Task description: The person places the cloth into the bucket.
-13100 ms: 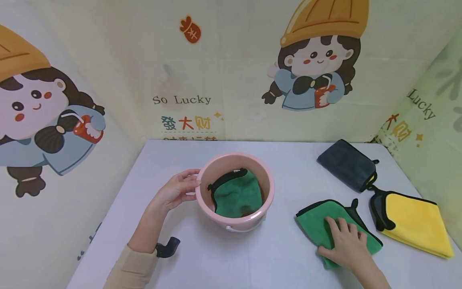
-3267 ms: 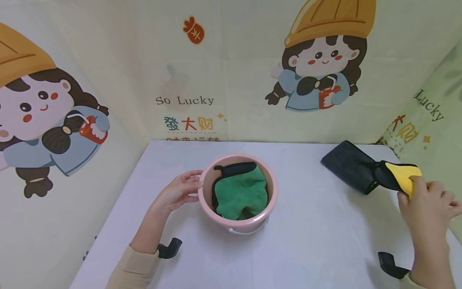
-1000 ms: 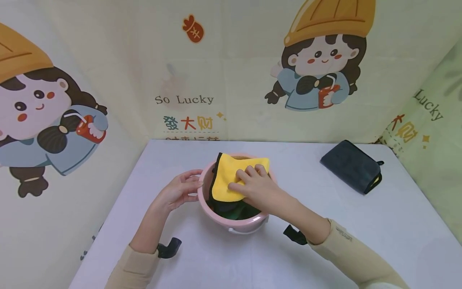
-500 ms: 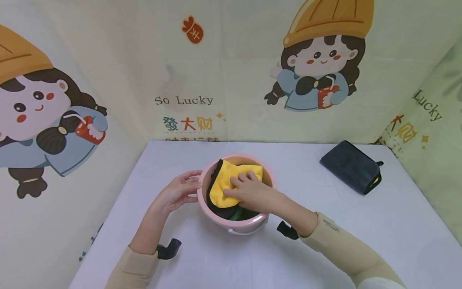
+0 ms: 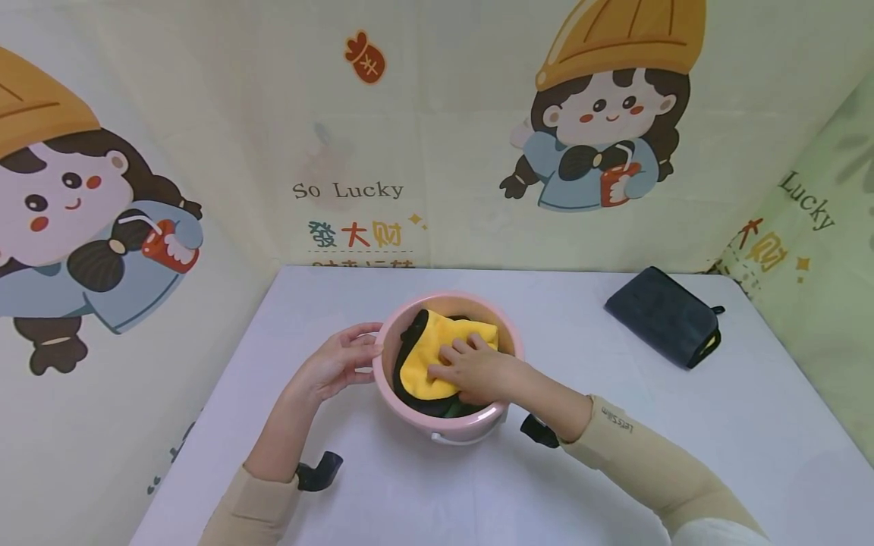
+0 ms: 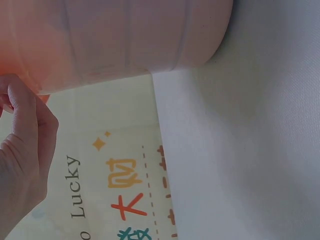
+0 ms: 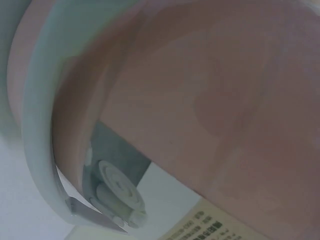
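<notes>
A pink bucket point(image 5: 449, 432) stands upright on the white table. My left hand point(image 5: 334, 362) holds its left rim; the left wrist view shows bent fingers point(image 6: 25, 112) at the bucket wall point(image 6: 125, 40). Inside lies a folded yellow cleaning cloth point(image 5: 437, 356) with a black edge. My right hand point(image 5: 478, 371) reaches over the right rim and grips this cloth, bent fingers on top and thumb mostly hidden. Beneath the yellow cloth a bit of green cloth point(image 5: 454, 410) shows. The right wrist view holds only the bucket's outer wall point(image 7: 215, 100) and white handle point(image 7: 37, 130).
A folded dark grey cloth point(image 5: 662, 317) with a loop and a yellow inner edge lies at the table's back right. The bucket's white handle point(image 5: 471, 437) hangs down in front. A printed curtain point(image 5: 464, 227) closes off the back and sides.
From the table's right side, my right hand has brought the yellow cloth over and lowered it into the bucket. Earlier a green cloth went in too. My left hand stays at the rim.
</notes>
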A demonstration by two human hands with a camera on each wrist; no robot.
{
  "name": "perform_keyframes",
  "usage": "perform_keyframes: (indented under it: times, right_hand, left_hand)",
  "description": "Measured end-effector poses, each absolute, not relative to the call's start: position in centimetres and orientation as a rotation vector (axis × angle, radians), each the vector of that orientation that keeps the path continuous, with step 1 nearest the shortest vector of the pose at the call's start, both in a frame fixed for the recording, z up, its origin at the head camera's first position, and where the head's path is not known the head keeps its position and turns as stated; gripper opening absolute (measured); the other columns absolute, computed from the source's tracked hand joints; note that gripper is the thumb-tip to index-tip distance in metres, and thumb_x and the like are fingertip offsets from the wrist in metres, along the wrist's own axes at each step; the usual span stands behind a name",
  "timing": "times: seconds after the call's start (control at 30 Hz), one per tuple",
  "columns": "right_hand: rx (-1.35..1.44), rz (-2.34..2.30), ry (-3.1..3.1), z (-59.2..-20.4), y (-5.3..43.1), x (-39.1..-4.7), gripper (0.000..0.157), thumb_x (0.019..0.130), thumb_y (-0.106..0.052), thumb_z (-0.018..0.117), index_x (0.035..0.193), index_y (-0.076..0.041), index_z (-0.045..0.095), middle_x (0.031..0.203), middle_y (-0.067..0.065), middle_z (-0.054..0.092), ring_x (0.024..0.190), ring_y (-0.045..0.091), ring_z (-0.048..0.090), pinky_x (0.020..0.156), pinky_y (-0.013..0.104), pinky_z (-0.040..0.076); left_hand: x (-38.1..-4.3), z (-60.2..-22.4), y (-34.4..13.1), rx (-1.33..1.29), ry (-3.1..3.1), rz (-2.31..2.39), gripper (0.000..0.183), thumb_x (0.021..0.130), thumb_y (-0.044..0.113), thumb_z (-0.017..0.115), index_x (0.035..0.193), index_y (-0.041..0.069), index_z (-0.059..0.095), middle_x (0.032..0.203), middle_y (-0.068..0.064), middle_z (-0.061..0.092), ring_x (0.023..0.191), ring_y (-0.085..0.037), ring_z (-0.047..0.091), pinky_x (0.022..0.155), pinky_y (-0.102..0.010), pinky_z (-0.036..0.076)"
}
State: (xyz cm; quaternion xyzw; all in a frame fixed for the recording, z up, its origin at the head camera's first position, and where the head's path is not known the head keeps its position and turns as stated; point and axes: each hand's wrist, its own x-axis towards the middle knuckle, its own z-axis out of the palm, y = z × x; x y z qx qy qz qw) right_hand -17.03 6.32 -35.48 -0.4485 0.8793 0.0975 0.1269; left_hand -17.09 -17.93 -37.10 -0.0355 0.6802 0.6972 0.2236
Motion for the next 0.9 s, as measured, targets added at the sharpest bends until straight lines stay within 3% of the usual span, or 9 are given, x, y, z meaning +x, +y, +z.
perform_keyframes:
  times: [0.2,0.37,0.53,0.67,0.9]
  right_hand:
    - [-1.317,0.217,2.544,-35.4,6.7,-17.2,0.043,0.084,-0.034,0.064,0.121,-0.031,0.042,0.11,-0.002,0.042,0.107,0.019,0.038,0.094,0.039,0.03]
    - [-1.34,-0.124,2.54,-33.7,8.3,-17.8,0.045,0.081,-0.045,0.064,0.119,-0.029,0.045,0.116,0.0,0.043,0.111,0.019,0.039,0.097,0.045,0.027]
    - [-1.279,-0.539,2.786,-31.4,11.9,-19.7,0.043,0.082,-0.033,0.066,0.12,-0.021,0.051,0.122,0.004,0.044,0.116,0.023,0.038,0.101,0.053,0.019]
    - [-0.965,-0.67,3.113,-30.9,16.2,-22.0,0.049,0.082,-0.026,0.066,0.126,-0.017,0.045,0.131,0.012,0.037,0.123,0.031,0.029,0.104,0.059,0.009]
    - [-0.296,-0.615,3.361,-33.2,24.1,-25.0,0.064,0.081,-0.028,0.065,0.135,-0.013,0.033,0.137,0.024,0.024,0.125,0.043,0.019,0.1,0.064,0.006]
  left_hand:
    - [-17.1,-37.1,-17.9,-0.097,1.871,1.926,0.058,0.085,0.015,0.063,0.135,0.003,0.036,0.104,-0.005,0.057,0.085,-0.018,0.061,0.074,-0.036,0.054]
    - [-17.2,-37.2,-18.0,-0.1,1.882,1.919,0.058,0.085,0.015,0.063,0.135,0.003,0.036,0.105,-0.006,0.058,0.086,-0.018,0.061,0.074,-0.036,0.054]
    - [-17.1,-37.1,-18.0,-0.095,1.889,1.917,0.058,0.085,0.015,0.064,0.135,0.004,0.036,0.105,-0.006,0.058,0.086,-0.018,0.061,0.074,-0.037,0.054]
    - [-17.1,-37.0,-18.0,-0.094,1.892,1.915,0.059,0.085,0.015,0.064,0.135,0.004,0.036,0.105,-0.006,0.057,0.086,-0.018,0.061,0.074,-0.037,0.054]
    - [-17.1,-37.1,-18.0,-0.103,1.881,1.913,0.059,0.085,0.016,0.064,0.136,0.004,0.035,0.106,-0.007,0.057,0.087,-0.019,0.061,0.075,-0.037,0.054]
